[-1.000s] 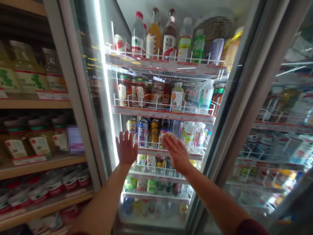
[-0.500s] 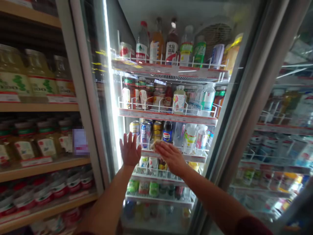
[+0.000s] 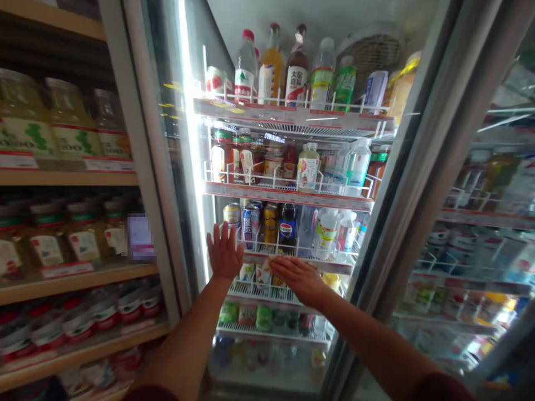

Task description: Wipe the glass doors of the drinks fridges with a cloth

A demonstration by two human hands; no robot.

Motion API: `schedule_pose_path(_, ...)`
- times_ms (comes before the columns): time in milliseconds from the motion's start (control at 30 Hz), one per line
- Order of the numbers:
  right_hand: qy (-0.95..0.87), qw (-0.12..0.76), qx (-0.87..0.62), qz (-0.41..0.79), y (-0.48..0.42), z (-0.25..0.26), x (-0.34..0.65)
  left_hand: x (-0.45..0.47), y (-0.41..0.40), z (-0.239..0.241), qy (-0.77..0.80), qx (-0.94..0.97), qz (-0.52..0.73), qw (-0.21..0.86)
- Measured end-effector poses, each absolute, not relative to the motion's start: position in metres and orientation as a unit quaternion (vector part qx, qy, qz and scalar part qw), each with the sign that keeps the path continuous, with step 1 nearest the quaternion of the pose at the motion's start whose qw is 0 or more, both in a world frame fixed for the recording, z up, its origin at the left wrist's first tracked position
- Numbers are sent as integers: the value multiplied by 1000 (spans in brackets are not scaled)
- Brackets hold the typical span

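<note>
My left hand lies flat on the glass door of a drinks fridge, fingers spread and pointing up, holding nothing. My right hand presses flat on the same glass just to its right, fingers pointing left. A pale cloth peeks out under those fingertips. Behind the glass at hand height stand cans and a dark cola bottle on a wire shelf.
The fridge holds several wire shelves of bottles, with tall ones on top. Its metal door post runs diagonally at the right, with a second glass door beyond. Wooden shelves of jars stand at the left.
My right hand has slid down and to the left across the glass with the cloth. My left hand has stayed flat in about the same spot.
</note>
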State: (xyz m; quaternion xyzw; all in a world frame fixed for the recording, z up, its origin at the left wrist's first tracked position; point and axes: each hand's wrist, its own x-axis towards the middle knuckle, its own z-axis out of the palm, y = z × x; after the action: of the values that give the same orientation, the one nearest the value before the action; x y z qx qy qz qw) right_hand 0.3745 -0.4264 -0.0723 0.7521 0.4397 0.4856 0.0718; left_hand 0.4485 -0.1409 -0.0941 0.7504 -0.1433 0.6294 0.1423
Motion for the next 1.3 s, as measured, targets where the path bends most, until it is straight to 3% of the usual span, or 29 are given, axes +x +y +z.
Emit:
schedule_pose_path(100,415,67,755,503,-443,-56,375,448,-142,-93,-142,744,640,133)
schedule_pose_path(233,258,-31,759,597,-453,-2,387,448,-143,-92,-145,737,646,136)
schedule_pose_path(333,260,-38,775,574,-438,-20,386,447,-143,-91,-148,734,651,125)
schedule_pose_path(500,445,62,771,452,-433,-79,374,445,-142,-90,-143,735,656,99)
schedule_pose_path(733,233,-50,757,609,-451,8,389,446,-143,-91,-139,736,654,110)
schedule_pose_path(800,243,-47,767,593,-435,-4,389,445,-144,-90,-143,732,658,105)
schedule_pose_path(933,412,52,775,476,-416,-58,380,443,-143,-89,-147,730,660,104)
schedule_pose_path(1000,433,68,764,473,-423,-60,379,444,-143,-91,-143,736,653,110)
schedule_pose_path(1167,249,-34,755,605,-440,5,388,449,-142,-96,-128,747,637,137)
schedule_pose_path(1300,294,-28,763,575,-415,-16,389,448,-141,-95,-131,747,636,140)
